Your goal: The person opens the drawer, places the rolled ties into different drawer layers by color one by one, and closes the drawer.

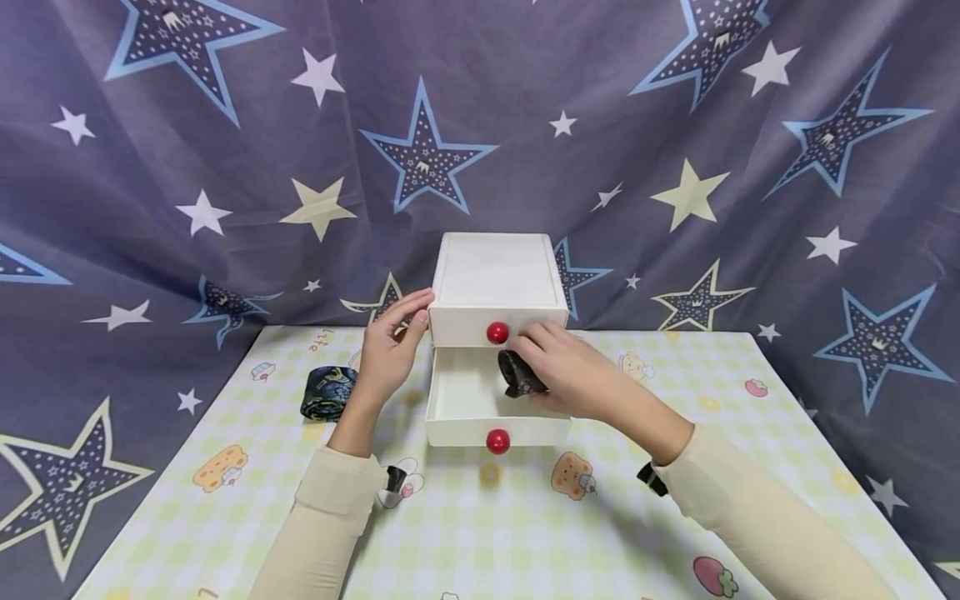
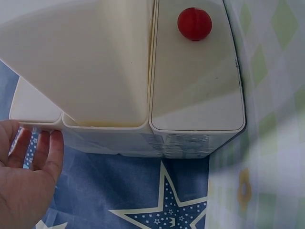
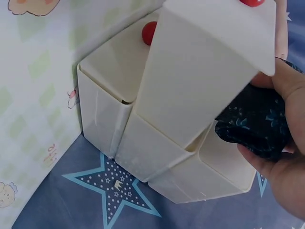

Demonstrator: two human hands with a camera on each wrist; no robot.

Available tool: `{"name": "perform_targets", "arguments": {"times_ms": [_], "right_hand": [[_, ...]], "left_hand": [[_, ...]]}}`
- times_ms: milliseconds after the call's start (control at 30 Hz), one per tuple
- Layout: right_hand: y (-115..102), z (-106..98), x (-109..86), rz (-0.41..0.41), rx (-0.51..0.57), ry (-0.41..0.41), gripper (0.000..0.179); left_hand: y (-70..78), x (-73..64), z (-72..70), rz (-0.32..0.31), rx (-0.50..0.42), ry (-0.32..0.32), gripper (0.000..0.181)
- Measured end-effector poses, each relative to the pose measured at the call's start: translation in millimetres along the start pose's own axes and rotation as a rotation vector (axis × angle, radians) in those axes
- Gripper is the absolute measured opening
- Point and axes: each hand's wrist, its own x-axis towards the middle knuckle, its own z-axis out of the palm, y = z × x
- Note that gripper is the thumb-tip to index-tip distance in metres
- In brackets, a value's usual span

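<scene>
A white drawer cabinet with red knobs stands at the back of the table, its middle drawer pulled out. My right hand grips a rolled dark cloth with a small floral pattern above the pulled-out drawer. In the right wrist view, fingers and thumb clasp this dark roll from both sides. My left hand rests its fingertips against the cabinet's left side near the top. The left wrist view has that hand with extended fingers at the edge of the top section.
A second rolled dark cloth with a blue and yellow pattern lies on the table left of the cabinet. Below the pulled-out drawer is a closed bottom drawer. A star-print curtain hangs right behind the checked tablecloth.
</scene>
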Motion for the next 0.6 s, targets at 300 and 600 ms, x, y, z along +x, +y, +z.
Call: {"name": "perform_targets", "arguments": {"times_ms": [300, 600], "right_hand": [[-2.2, 12.1, 5.2, -0.036, -0.078, -0.078, 0.069], [-1.1, 19.6, 9.1, -0.022, -0.079, -0.151, 0.066]], "left_hand": [[-2.7, -0.2, 0.0, -0.014, -0.012, 0.0, 0.029], [0.1, 0.2, 0.0, -0.014, -0.01, 0.002, 0.029]]}}
